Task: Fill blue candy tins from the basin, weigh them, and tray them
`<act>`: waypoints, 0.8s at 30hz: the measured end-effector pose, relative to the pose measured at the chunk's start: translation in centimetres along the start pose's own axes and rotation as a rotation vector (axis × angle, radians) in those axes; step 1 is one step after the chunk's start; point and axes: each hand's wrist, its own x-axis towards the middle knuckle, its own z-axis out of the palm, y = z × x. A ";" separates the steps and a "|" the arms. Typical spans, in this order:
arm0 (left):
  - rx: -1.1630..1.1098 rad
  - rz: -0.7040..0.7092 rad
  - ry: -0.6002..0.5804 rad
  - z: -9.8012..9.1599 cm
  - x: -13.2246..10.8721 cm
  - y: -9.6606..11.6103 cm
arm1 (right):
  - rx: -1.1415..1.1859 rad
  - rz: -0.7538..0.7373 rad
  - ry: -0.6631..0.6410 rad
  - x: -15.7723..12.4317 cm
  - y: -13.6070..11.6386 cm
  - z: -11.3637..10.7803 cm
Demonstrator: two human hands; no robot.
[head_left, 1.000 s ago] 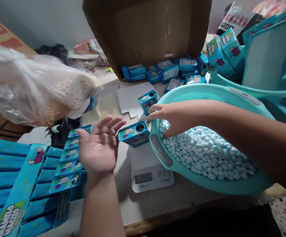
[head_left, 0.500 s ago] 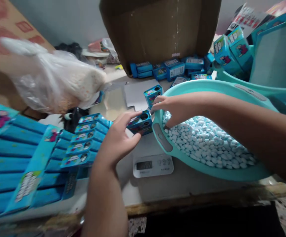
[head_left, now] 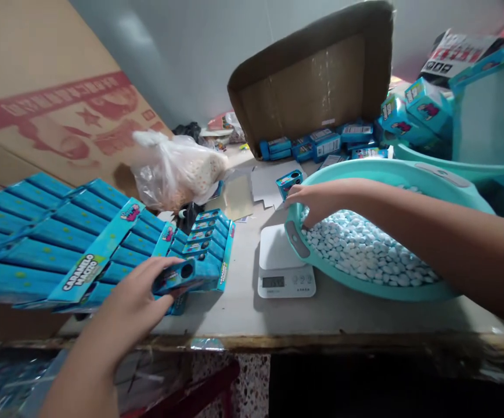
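The pale table (head_left: 330, 313) is carrying everything, with the digital scale (head_left: 284, 264) sitting near its front edge. Far to the left of the scale and behind it, a big printed cardboard carton (head_left: 56, 104) is leaning against the wall. Touching the scale's right side, a wide teal basin (head_left: 356, 168) is lying heaped with small white-blue candies (head_left: 365, 252). Behind the scale, an open brown cardboard box (head_left: 317, 81) is standing tipped up, with a row of blue packs (head_left: 317, 144) lying under it. Left of the scale, display trays (head_left: 51, 244) full of long blue boxes are spreading out in rows. Behind the scale and to its left, a clear plastic bag (head_left: 173, 168) is slumping on the table. The person's right hand (head_left: 310, 200) is reaching over the basin rim just behind the scale, its fingers curling down into the candies; I cannot tell whether they are closing on any. The left hand (head_left: 132, 302) is down at the front left of the scale, grasping a small blue box (head_left: 191, 273) with a round hole in its face, thumb and fingers pinching it just above the nearest tray. Another small blue box (head_left: 290, 182) of the same kind is standing behind the scale, just beside the right hand's knuckles.
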 end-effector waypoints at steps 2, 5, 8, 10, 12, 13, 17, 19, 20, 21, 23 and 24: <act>0.084 0.002 -0.082 0.5 0.2 -0.4 | 0.046 -0.026 -0.077 0.2 0.0 0.1; 0.241 -0.088 -0.214 0.9 -0.6 -0.8 | 0.129 -0.042 -0.135 0.2 -0.4 -0.4; 0.338 -0.103 -0.279 0.8 -2.0 -2.0 | 0.174 -0.098 -0.280 0.2 -1.1 -1.5; 0.362 -0.081 -0.270 0.6 -2.8 -2.8 | 0.151 -0.119 -0.362 0.2 -1.4 -2.2; 0.350 -0.055 -0.247 0.6 -3.3 -3.3 | 0.111 -0.119 -0.383 0.2 -1.6 -2.6; 0.332 -0.041 -0.241 0.6 -3.4 -3.5 | 0.102 -0.115 -0.378 0.3 -1.6 -2.6; 0.276 -0.026 -0.205 1.3 -4.0 -4.3 | 0.171 -0.111 -0.325 0.5 -0.9 -1.6; 0.287 -0.020 -0.206 1.8 -4.1 -4.9 | 0.225 -0.076 -0.249 0.6 -0.5 -0.7; 0.300 -0.014 -0.203 2.1 -4.0 -5.3 | 0.248 -0.042 -0.196 0.7 -0.4 -0.3; 0.316 -0.006 -0.200 2.4 -3.9 -5.5 | 0.266 -0.004 -0.145 0.8 -0.3 0.1; 0.345 0.009 -0.176 3.3 -3.5 -5.6 | 0.286 0.045 -0.114 0.9 -0.4 0.3; 0.355 0.024 -0.165 3.9 -3.3 -5.5 | 0.289 0.045 -0.141 0.9 -0.6 0.2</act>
